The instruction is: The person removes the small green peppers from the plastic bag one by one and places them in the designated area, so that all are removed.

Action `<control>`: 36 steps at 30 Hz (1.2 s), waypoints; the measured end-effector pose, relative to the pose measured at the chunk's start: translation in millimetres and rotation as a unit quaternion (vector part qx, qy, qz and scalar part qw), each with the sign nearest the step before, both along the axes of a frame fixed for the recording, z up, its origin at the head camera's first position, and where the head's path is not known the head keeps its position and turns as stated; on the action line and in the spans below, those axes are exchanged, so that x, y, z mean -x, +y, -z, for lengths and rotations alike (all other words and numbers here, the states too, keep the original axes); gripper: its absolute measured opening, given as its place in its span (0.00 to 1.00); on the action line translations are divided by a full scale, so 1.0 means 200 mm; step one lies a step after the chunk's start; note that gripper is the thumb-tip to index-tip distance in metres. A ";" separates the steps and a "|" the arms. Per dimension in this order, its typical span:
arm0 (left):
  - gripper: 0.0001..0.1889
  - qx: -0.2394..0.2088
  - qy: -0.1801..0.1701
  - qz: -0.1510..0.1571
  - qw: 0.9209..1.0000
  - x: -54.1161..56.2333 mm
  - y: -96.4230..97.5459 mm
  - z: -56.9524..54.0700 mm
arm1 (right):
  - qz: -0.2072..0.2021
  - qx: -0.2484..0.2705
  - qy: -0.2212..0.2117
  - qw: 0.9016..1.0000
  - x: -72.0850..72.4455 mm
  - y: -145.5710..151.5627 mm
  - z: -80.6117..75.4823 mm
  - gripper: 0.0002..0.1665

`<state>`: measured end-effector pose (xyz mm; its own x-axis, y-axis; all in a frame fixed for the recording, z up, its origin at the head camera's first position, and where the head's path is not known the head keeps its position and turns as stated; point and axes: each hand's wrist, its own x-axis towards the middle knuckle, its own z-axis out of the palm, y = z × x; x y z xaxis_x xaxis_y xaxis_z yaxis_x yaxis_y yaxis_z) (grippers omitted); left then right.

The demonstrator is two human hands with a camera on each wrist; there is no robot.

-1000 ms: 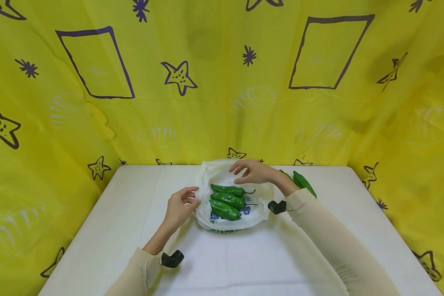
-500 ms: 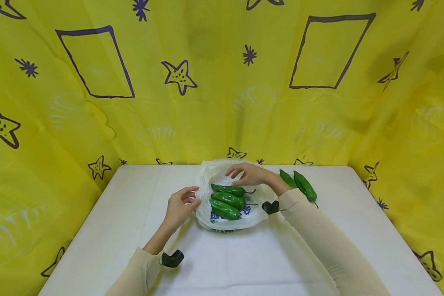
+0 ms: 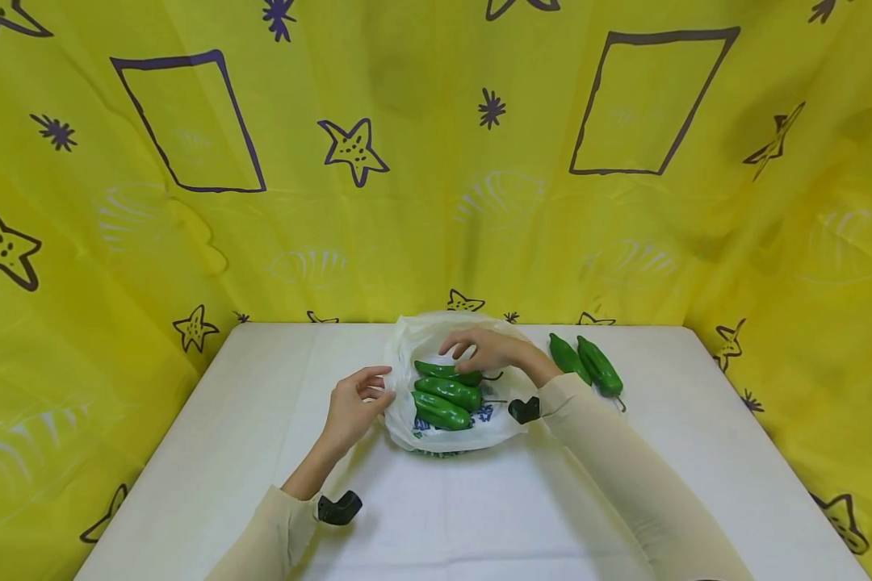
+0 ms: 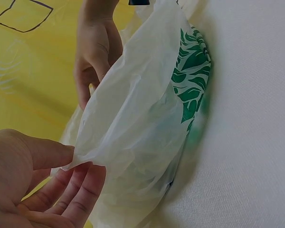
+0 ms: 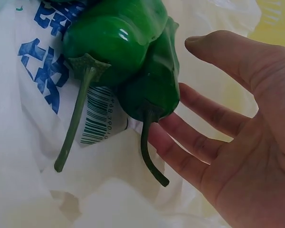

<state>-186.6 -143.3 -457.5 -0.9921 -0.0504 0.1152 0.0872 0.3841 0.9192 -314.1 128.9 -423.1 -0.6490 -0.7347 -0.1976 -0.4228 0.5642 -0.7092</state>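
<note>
A white plastic bag (image 3: 400,343) lies with its mouth spread on the table, and three green peppers sit inside it. At its left edge, my left hand (image 3: 350,403) pinches the rim between thumb and fingers, as the left wrist view shows. Inside the bag, my right hand (image 3: 490,349) is at the farthest pepper (image 3: 436,371). In the right wrist view its fingers (image 5: 194,137) extend along that pepper's side while the thumb stays apart from it. The middle pepper (image 3: 445,393) and the nearest pepper (image 3: 439,411) lie in front of it.
Two more green peppers, a long one (image 3: 597,363) and one partly behind the right sleeve (image 3: 568,355), lie on the white table (image 3: 276,387) right of the bag. Yellow patterned curtains (image 3: 421,242) rise behind and beside the table.
My right hand has moved slightly left and down, onto the farthest pepper. The right forearm has shifted left, uncovering more of the two table peppers. My left hand stays in place.
</note>
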 end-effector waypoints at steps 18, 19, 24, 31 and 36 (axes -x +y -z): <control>0.20 0.003 -0.001 -0.003 1.000 0.01 0.00 0.01 | 0.009 -0.035 -0.012 0.999 -0.02 -0.05 0.02 0.22; 0.20 0.002 -0.001 -0.003 1.000 0.01 0.00 0.01 | 0.008 -0.036 -0.011 0.999 -0.02 -0.05 0.02 0.22; 0.20 0.002 -0.002 -0.002 1.000 0.01 0.00 0.01 | 0.002 -0.043 -0.001 0.999 -0.01 -0.05 0.02 0.22; 0.19 0.005 -0.004 -0.004 1.000 0.01 0.00 0.02 | -0.002 -0.046 -0.014 0.999 -0.01 -0.05 0.03 0.22; 0.19 0.007 -0.006 -0.005 1.000 0.01 0.00 0.01 | -0.005 -0.049 -0.014 0.999 0.00 -0.05 0.02 0.21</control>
